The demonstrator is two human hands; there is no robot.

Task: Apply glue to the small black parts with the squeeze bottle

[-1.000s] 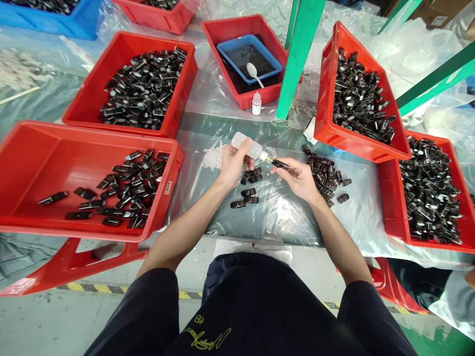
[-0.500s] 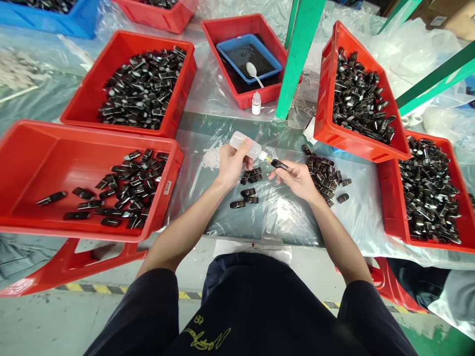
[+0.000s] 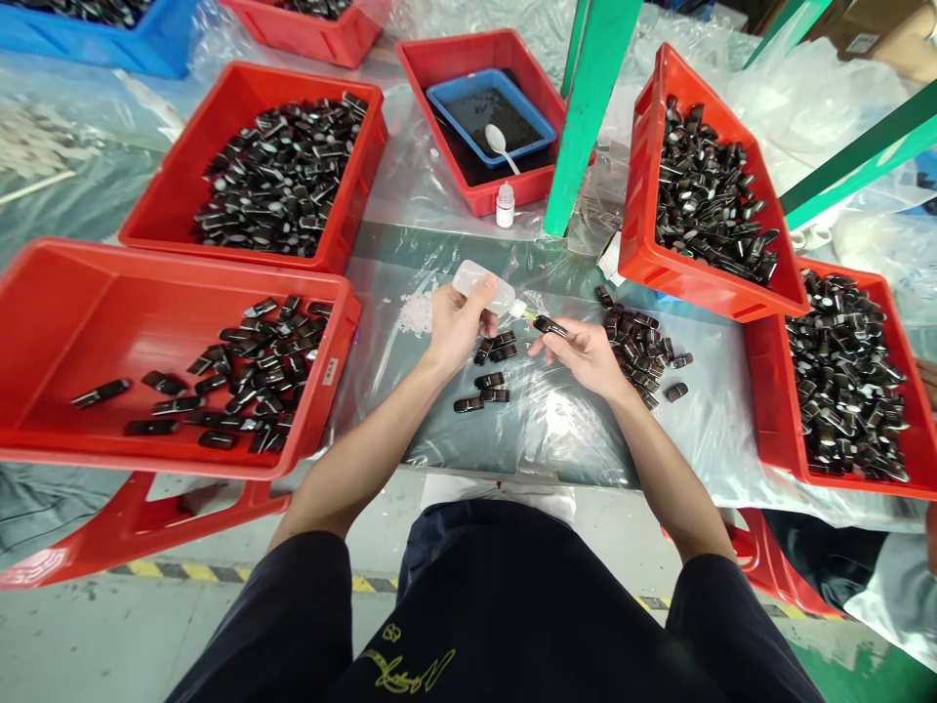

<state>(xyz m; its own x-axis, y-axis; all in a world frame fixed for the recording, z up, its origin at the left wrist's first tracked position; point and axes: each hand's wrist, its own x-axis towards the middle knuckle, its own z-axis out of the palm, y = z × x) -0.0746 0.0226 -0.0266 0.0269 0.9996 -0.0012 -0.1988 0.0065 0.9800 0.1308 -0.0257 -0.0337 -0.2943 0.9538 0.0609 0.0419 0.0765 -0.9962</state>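
Our left hand is gripping a bottle, our right hand pinching a black piece; we should be steadying the tip, squeezing lightly.

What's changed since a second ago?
The black piece in the right hand has turned slightly, showing more of its glossy face. What looks like part of another person's arm shows more at the right edge. Nothing was gripped or released: the left hand keeps the squeeze bottle, tip at the piece. Loose black pieces and red bins stayed put.
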